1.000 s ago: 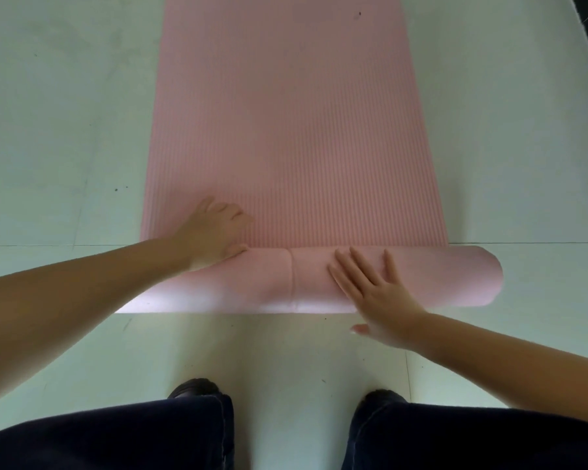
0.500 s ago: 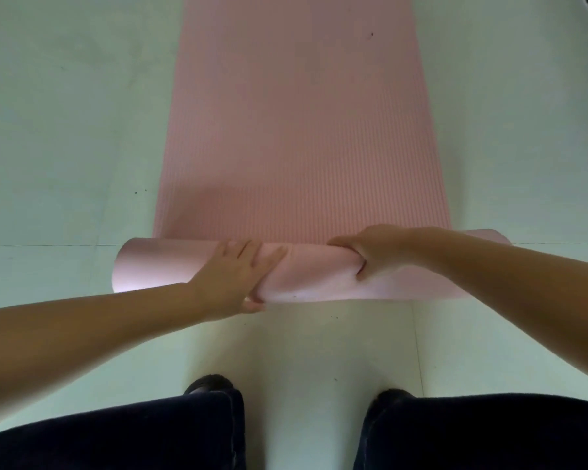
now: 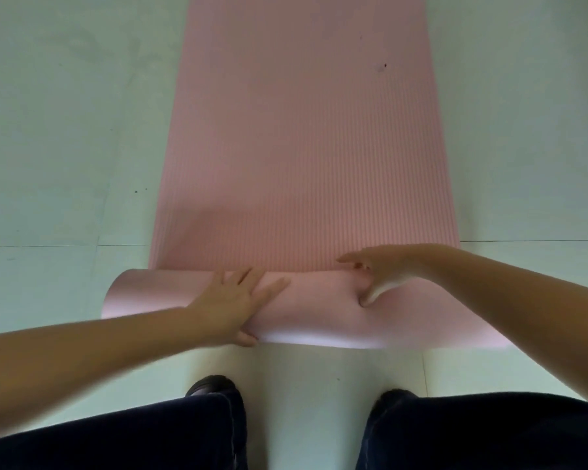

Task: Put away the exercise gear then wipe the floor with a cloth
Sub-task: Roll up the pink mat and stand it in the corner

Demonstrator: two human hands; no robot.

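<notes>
1. Since the earlier frame, right hand [image 3: 384, 269] has shifted along the roll; its grip pinches the rolled edge.
2. Left hand [image 3: 233, 301]: fingers spread flat on the roll, clasping nothing.
3. Pink mat [image 3: 302, 147]: on floor [image 3: 58, 130], near end rolled.

The mat [image 3: 302, 147] looks like soft pink foam, matt, its upper face finely ribbed in narrow lengthwise lines. The rolled part [image 3: 319, 310] shows the underside, paler and smooth, with a faint sheen, and it dents where the right hand [image 3: 384, 266] presses in. The floor [image 3: 65, 130] is pale, smooth and slightly glossy, with thin seams and a few dark specks. The trousers [image 3: 116, 442] are dark matt cloth.
</notes>
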